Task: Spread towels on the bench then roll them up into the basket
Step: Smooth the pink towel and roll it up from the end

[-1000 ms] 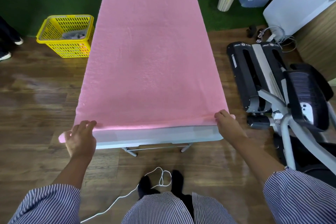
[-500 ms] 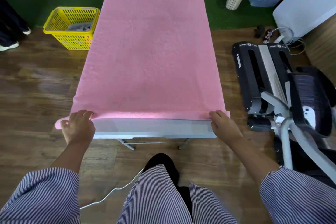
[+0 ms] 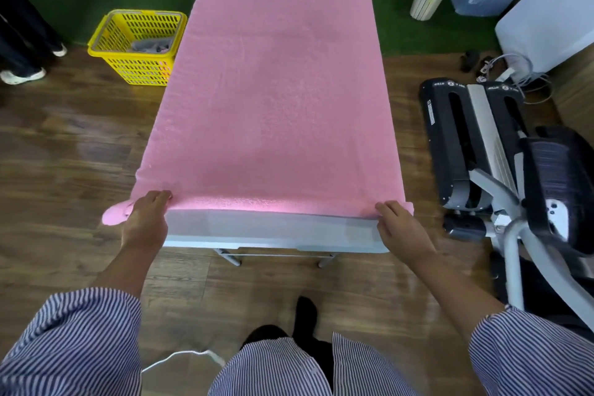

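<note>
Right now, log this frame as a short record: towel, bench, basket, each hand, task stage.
towel: pink towel spread flat along the bench, near edge just starting to curl
bench: grey bench, near end bare
basket: yellow basket on the floor left of the bench, grey cloth inside
left hand: grips near-left corner
right hand: grips near-right corner
stage: spread done, rolling barely begun
</note>
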